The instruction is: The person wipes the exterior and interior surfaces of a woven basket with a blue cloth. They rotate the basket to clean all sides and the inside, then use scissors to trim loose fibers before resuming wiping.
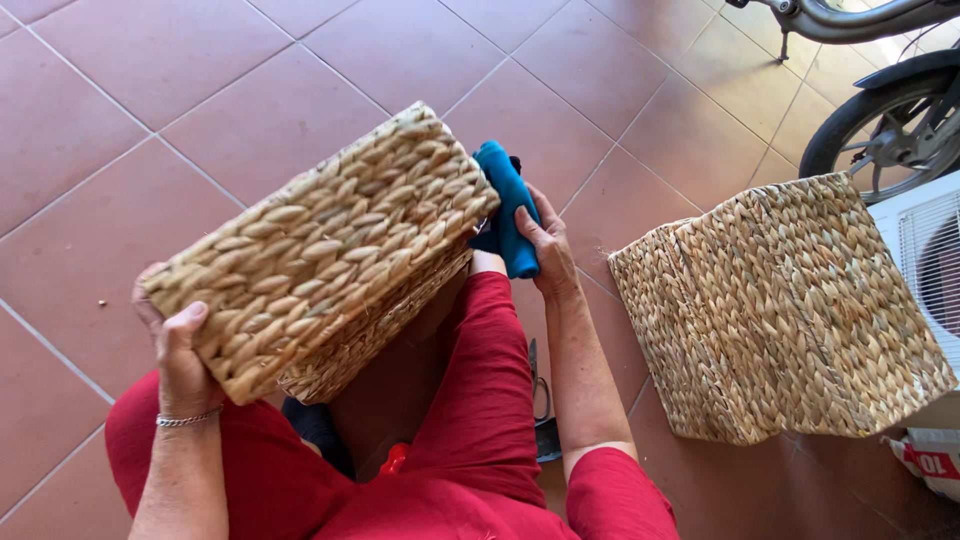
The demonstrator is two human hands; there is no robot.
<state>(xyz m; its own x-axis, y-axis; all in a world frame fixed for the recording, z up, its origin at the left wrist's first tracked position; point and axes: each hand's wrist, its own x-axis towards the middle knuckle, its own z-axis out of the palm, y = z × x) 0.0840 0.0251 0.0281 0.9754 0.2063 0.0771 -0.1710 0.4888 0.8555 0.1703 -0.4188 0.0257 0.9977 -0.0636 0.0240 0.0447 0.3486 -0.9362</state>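
Here the left hand [180,355] grips the woven basket [320,250] tilted over the lap; the right hand [540,240] clasps a blue-handled tool [508,215] at its end, which could slip and fray the weave

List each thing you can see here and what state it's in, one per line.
Woven basket: tilted, held up off the floor.
Left hand: gripping the basket's corner.
Right hand: closed on a blue tool.
Second woven basket: resting on the tiled floor.
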